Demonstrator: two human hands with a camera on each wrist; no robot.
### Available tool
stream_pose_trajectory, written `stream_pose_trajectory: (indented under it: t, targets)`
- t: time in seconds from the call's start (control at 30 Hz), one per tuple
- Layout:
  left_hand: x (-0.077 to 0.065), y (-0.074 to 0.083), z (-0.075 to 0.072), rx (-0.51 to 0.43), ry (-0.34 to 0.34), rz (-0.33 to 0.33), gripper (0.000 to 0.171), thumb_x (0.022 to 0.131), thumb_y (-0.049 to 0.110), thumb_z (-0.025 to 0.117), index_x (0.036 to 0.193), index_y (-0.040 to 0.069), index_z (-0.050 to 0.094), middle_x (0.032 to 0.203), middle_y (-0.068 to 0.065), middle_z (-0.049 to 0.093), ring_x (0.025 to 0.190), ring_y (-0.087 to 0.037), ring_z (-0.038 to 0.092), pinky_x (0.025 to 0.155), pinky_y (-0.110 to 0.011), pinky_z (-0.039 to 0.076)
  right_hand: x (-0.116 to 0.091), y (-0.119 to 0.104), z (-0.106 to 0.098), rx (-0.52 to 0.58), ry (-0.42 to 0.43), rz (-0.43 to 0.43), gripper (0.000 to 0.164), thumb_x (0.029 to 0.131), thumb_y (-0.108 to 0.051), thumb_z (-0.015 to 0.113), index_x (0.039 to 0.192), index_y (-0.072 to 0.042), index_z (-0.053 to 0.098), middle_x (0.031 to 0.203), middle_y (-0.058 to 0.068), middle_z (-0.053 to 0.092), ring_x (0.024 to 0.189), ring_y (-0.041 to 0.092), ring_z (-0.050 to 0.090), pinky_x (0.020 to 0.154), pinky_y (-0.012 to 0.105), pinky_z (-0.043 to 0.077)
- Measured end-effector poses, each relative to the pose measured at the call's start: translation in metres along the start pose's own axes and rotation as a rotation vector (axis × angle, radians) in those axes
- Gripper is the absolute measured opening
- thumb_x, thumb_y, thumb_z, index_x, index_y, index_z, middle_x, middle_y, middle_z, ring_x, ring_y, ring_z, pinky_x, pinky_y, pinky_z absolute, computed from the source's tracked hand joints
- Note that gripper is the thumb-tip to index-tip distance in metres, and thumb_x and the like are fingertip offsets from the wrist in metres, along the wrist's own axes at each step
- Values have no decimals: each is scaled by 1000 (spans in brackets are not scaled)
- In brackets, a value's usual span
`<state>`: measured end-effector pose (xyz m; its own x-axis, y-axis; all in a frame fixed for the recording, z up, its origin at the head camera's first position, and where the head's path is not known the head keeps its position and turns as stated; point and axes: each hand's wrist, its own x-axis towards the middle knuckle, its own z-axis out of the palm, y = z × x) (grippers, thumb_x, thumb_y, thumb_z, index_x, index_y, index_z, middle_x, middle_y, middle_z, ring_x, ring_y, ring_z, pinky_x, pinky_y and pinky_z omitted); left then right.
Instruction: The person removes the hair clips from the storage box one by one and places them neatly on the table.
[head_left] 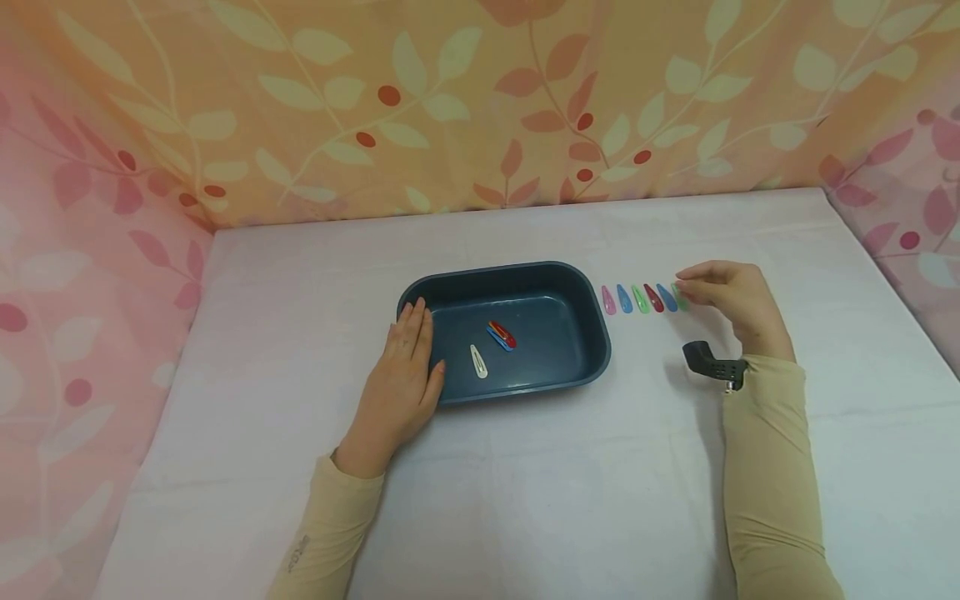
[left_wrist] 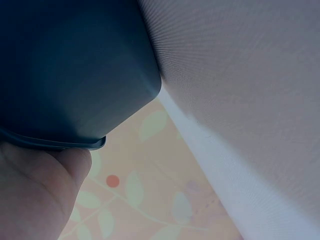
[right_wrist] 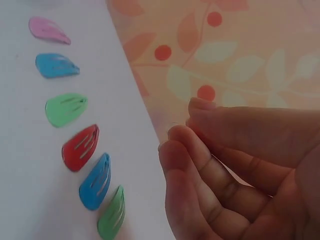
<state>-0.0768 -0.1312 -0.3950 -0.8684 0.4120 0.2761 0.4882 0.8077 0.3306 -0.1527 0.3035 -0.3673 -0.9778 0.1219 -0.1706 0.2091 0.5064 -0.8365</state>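
A dark blue basin [head_left: 551,346] stands on the white cloth. My left hand [head_left: 397,383] rests over its left rim, fingers straight; the left wrist view shows fingertips at the rim. Inside lie a white snap hair clip [head_left: 478,362] and a small overlapping bunch of clips [head_left: 502,335], with red and blue showing. Right of the basin runs a row of snap clips: pink [right_wrist: 49,31], blue [right_wrist: 56,65], green [right_wrist: 66,109], red [right_wrist: 80,148], another blue [right_wrist: 94,182] and another green [right_wrist: 112,215]. My right hand [head_left: 742,304] hovers by the row's right end, fingers loosely bent, holding nothing.
White cloth [head_left: 525,492] covers the table. A leaf-patterned orange curtain [head_left: 480,108] hangs along the back edge, with pink curtains [head_left: 82,317] at the sides. A black wrist camera [head_left: 711,363] juts from my right sleeve.
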Motion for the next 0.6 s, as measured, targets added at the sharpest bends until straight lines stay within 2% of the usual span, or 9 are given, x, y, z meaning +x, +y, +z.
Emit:
stream_pose_trajectory:
  t: [0.23, 0.47, 0.6]
  targets:
    - [0, 0, 0, -3, 8, 4, 60, 94, 17, 48, 141, -14, 27, 154, -24, 14, 142, -32, 11, 111, -49, 17, -5, -13, 3, -27, -16, -30, 29, 87, -23, 68, 106, -1, 69, 84, -20, 64, 79, 5, 61, 74, 19, 46]
    - [0, 0, 0, -8, 10, 4, 59, 94, 16, 47, 141, -15, 27, 153, -24, 14, 142, -32, 11, 112, -48, 16, -11, -27, 7, -33, -26, -39, 37, 87, -26, 68, 110, 3, 65, 84, -20, 63, 81, 5, 60, 90, 45, 39]
    - [0, -1, 2, -3, 14, 6, 60, 94, 17, 48, 140, -15, 28, 153, -24, 15, 142, -33, 11, 111, -49, 18, -15, -34, 11, -48, -27, -75, 39, 87, -26, 68, 111, 5, 65, 85, -20, 64, 85, 6, 58, 87, 40, 41]
